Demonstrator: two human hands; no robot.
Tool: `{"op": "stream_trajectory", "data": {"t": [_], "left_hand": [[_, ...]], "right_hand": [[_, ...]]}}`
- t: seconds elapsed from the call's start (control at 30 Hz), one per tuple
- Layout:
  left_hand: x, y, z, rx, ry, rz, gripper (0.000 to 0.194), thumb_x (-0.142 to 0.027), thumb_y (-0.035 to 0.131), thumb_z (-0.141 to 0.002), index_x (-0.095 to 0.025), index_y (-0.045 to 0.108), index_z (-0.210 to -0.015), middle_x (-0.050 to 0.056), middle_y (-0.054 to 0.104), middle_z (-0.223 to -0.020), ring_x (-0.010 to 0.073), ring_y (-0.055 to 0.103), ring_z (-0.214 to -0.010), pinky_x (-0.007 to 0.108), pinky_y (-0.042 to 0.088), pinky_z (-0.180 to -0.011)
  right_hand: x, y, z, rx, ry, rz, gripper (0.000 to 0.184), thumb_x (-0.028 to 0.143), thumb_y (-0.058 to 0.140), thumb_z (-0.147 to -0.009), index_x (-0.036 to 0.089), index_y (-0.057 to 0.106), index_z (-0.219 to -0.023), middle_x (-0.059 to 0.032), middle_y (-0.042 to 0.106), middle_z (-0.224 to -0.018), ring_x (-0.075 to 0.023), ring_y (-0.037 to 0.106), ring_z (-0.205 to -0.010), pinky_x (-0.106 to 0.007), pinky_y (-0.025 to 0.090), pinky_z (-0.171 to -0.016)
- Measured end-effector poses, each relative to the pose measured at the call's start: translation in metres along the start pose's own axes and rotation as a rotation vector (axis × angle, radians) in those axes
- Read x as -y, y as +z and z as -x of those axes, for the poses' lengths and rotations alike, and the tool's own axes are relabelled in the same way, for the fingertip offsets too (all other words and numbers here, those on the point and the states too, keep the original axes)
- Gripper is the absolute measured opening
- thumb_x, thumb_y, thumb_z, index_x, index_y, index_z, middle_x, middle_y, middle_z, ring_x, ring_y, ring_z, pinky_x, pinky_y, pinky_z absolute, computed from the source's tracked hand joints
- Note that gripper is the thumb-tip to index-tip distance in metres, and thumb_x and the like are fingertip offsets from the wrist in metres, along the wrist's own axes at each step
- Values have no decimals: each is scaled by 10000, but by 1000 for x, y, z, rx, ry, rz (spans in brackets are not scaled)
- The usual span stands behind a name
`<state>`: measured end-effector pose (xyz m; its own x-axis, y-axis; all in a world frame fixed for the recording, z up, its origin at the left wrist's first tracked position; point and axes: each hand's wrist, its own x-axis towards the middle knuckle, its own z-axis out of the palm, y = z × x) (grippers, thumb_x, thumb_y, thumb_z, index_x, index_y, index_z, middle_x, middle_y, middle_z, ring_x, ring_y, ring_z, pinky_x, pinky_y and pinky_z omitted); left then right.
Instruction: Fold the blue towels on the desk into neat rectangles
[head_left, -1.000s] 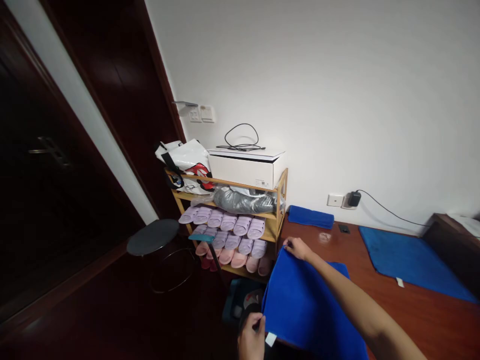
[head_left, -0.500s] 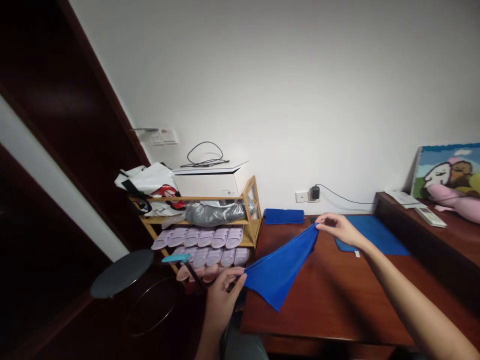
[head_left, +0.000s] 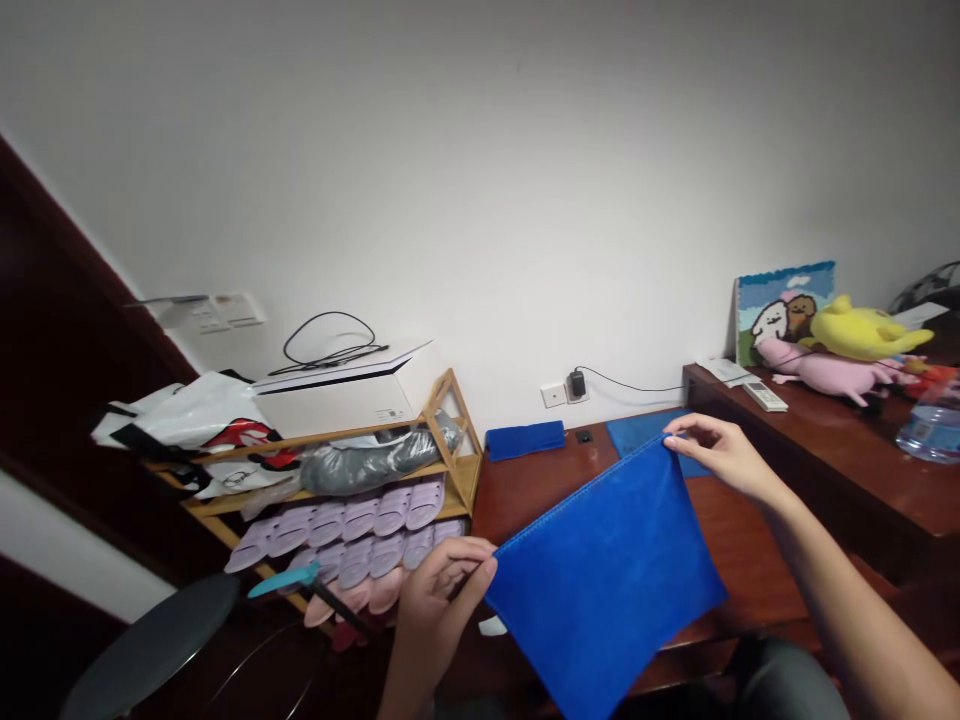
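A blue cloth with a stitched edge hangs stretched between my two hands, above the front of the wooden table. My left hand pinches its left upper corner between thumb and fingers. Higher up and farther right, my right hand grips the other upper corner. A white tag shows beside the cloth's left edge. Behind it, a folded blue cloth lies at the back of the table near the wall. Another blue cloth lies flat, partly hidden behind my right hand and the held cloth.
At left stands a wooden rack with lilac slippers, a white box and a cable. A dark round stool is in front. On the raised right shelf are a remote, plush toys and a plastic bottle.
The held cloth has swung from a narrow, slanted shape to a broad spread sheet facing me. My view has turned to the right, bringing the yellow plush and the bottle into sight.
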<state>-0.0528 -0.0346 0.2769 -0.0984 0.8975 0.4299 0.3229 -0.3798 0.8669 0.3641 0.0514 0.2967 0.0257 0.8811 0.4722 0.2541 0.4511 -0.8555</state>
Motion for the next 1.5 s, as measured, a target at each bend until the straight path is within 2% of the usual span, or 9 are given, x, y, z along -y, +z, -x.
{"op": "stream_trajectory", "data": {"t": [0.17,0.33,0.43,0.53,0.7,0.8,0.93,1.17,1.5], "left_hand": [[54,16,-24,77,-99,16,266,-478,749,-769,-224,673,-784,20,731,-815,196,711,-758,286,585,-685],[161,27,-33,49,-325,-119,312,-523,683,-648,-235,615,-744,-15,652,-653,218,678,-663,306,535,-601],[218,27,-14,16,-429,-318,203,-430,658,-643,-253,563,-668,-14,646,-600,243,698,-672,326,531,-642],[247,19,12,10,-474,-471,72,-303,613,-711,-261,564,-678,2,711,-661,249,737,-738,319,527,-702],[263,8,40,61,-481,-600,115,-202,537,-857,-274,586,-783,-2,767,-782,204,765,-817,252,506,-723],[264,9,50,36,-425,-630,133,-195,517,-884,-274,578,-798,-5,739,-757,206,755,-802,254,496,-718],[259,20,59,81,-332,-762,112,-180,519,-893,-268,581,-860,-3,718,-752,213,726,-783,276,466,-721],[254,32,81,234,-160,-873,176,-200,480,-925,-269,628,-860,-10,709,-771,206,728,-857,290,455,-778],[299,23,107,61,-9,-862,270,-293,465,-910,-285,735,-921,26,789,-849,247,750,-859,354,536,-800]], "right_hand": [[-40,32,-32,93,73,81,418,603,733,-852,222,751,-1024,-54,777,-978,-136,633,-555,-270,527,-539],[-99,144,-74,154,59,280,182,303,634,-931,233,740,-1061,-77,788,-1079,-230,752,-948,-371,572,-926],[-126,205,-54,213,86,305,260,192,609,-897,232,730,-1123,-87,768,-1186,-238,712,-1133,-385,523,-1045],[-157,232,9,257,123,329,299,166,553,-891,232,740,-1116,-98,755,-1207,-247,694,-1176,-396,509,-1077],[-225,206,142,179,220,656,429,374,432,-993,295,714,-1306,-97,626,-1469,-317,541,-1396,-483,393,-1201],[-253,178,175,164,291,831,568,472,386,-1012,261,572,-1506,-91,490,-1611,-323,368,-1532,-535,238,-1278],[-267,154,147,290,272,874,619,462,320,-1036,246,423,-1607,-70,370,-1678,-266,265,-1581,-527,161,-1293],[-276,135,77,500,257,832,628,400,319,-1028,186,404,-1613,-90,336,-1694,-224,220,-1594,-455,122,-1302],[-299,169,39,423,356,914,735,488,175,-1041,102,232,-1664,-108,192,-1738,-225,135,-1613,-418,87,-1298]]}}
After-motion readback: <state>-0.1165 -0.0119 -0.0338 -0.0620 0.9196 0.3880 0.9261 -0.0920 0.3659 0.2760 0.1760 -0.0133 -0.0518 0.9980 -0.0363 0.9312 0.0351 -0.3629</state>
